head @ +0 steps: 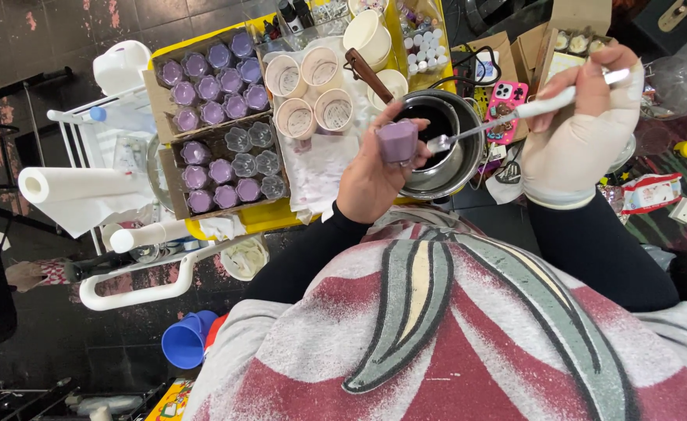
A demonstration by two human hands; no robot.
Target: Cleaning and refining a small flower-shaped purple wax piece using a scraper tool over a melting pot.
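Bright, even light – sharp, edges w/ wide-angle warp

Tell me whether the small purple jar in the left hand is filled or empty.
Filled. The small purple jar, held in the left hand, shows a solid lilac top, level with its rim, beside the spoon held by the right hand.

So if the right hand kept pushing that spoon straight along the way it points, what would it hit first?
Most likely the small purple container held in the left hand. The right hand aims the spoon leftward, its bowl just short of that container, above the metal pot. Depth is hard to judge.
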